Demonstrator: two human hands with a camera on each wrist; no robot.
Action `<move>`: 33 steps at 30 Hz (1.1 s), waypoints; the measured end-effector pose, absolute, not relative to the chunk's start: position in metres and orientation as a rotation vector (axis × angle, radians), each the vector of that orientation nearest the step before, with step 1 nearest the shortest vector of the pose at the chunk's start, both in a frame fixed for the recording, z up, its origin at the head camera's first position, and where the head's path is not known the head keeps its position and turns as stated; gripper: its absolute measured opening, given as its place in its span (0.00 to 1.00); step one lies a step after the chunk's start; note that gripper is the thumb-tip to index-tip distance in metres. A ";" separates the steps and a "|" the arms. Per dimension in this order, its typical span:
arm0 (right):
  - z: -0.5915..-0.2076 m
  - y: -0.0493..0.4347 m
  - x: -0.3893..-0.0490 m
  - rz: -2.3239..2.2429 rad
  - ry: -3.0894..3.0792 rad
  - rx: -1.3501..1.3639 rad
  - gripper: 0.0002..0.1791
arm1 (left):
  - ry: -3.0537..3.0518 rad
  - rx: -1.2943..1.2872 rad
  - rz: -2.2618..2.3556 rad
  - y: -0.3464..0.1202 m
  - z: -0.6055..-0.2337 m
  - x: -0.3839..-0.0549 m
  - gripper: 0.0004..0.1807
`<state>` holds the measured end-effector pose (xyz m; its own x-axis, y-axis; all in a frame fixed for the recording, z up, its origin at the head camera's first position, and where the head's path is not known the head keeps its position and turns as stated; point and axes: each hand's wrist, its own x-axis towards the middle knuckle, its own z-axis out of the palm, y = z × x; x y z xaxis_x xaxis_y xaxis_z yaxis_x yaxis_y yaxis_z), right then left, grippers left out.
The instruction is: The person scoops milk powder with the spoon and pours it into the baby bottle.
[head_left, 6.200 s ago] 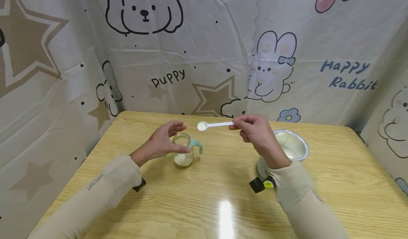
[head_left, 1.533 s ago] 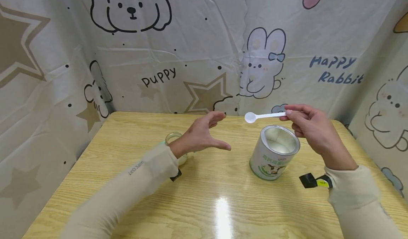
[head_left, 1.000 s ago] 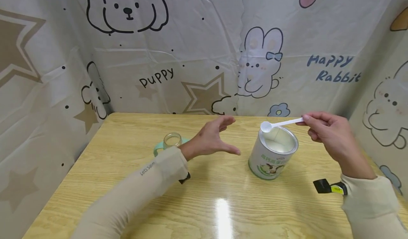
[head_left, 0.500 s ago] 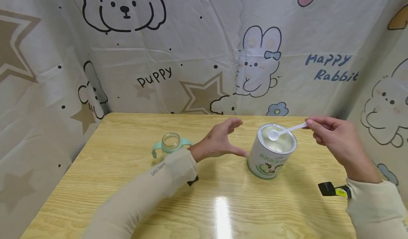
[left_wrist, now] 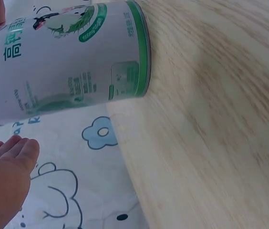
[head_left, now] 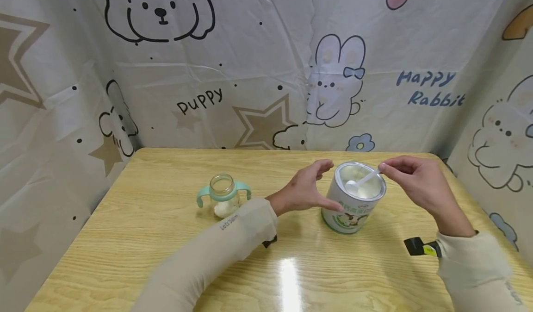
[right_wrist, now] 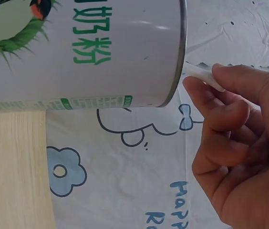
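Note:
A milk powder can with a silver rim and green print stands upright without a lid. My right hand pinches the handle end of a white measuring scoop between thumb and fingertips. The scoop's bowl dips inside the can's mouth. In the right wrist view, only a short piece of the scoop's handle shows past the rim. My left hand is spread in a wide curve at the can's left side, thumb in front. In the left wrist view, its fingers are apart from the can wall.
A baby bottle with mint-green handles, uncapped and with white powder inside, stands left of the can, partly behind my left sleeve. The wooden table meets a printed cloth hanging along its back and sides.
The scoop has come back from the bottle, where it held powder, and lowered into the can's mouth. My left hand has moved right from the bottle to the can.

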<state>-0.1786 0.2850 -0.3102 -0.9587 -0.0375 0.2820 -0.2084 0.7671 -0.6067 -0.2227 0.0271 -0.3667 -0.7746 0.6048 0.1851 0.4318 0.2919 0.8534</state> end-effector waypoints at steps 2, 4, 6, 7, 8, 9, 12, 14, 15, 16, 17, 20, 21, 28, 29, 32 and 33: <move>-0.310 0.283 -0.179 0.953 -2.707 0.223 0.17 | 2.390 0.980 1.483 0.031 -0.368 -0.223 0.58; -0.310 0.281 -0.179 0.936 -2.723 0.241 0.16 | 2.399 0.993 1.485 0.035 -0.369 -0.223 0.56; -0.310 0.278 -0.180 0.919 -2.743 0.258 0.14 | 2.407 0.999 1.489 0.039 -0.370 -0.223 0.55; -0.310 0.276 -0.180 0.907 -2.758 0.263 0.14 | 2.414 1.000 1.492 0.041 -0.371 -0.223 0.54; -0.310 0.274 -0.180 0.891 -2.772 0.267 0.14 | 2.419 0.997 1.495 0.043 -0.371 -0.223 0.54; -0.311 0.273 -0.181 0.878 -2.784 0.273 0.14 | 2.420 0.995 1.503 0.044 -0.372 -0.223 0.53; -0.310 0.268 -0.181 0.829 -2.814 0.293 0.13 | 2.407 0.976 1.530 0.049 -0.375 -0.223 0.52; -0.308 0.265 -0.181 0.798 -2.836 0.312 0.13 | 2.397 0.958 1.545 0.052 -0.376 -0.223 0.51; -0.307 0.264 -0.181 0.785 -2.845 0.328 0.12 | 2.392 0.952 1.551 0.053 -0.376 -0.223 0.51; -0.305 0.262 -0.181 0.769 -2.854 0.346 0.11 | 2.387 0.946 1.555 0.054 -0.376 -0.223 0.51; -0.304 0.261 -0.181 0.755 -2.860 0.370 0.10 | 2.385 0.941 1.557 0.054 -0.376 -0.223 0.51; -0.300 0.256 -0.182 0.739 -2.898 0.446 0.07 | 2.393 0.928 1.554 0.054 -0.375 -0.222 0.51; -0.299 0.254 -0.182 0.737 -2.909 0.469 0.07 | 2.397 0.925 1.551 0.054 -0.375 -0.222 0.51; -0.297 0.248 -0.185 0.869 -2.996 0.551 0.07 | 2.405 0.926 1.530 0.053 -0.375 -0.223 0.51; -0.297 0.248 -0.185 0.896 -3.001 0.545 0.08 | 2.404 0.927 1.530 0.053 -0.375 -0.223 0.51; -0.298 0.251 -0.185 1.011 -3.022 0.485 0.09 | 2.404 0.939 1.529 0.053 -0.375 -0.222 0.52; -0.298 0.253 -0.185 1.046 -3.029 0.453 0.10 | 2.401 0.944 1.531 0.053 -0.375 -0.222 0.52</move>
<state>-0.1854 0.2527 -0.2977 -0.9564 -0.2919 0.0013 -0.2305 0.7525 -0.6170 -0.2221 0.0531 -0.3754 -0.7929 0.5731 0.2068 0.4291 0.2844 0.8573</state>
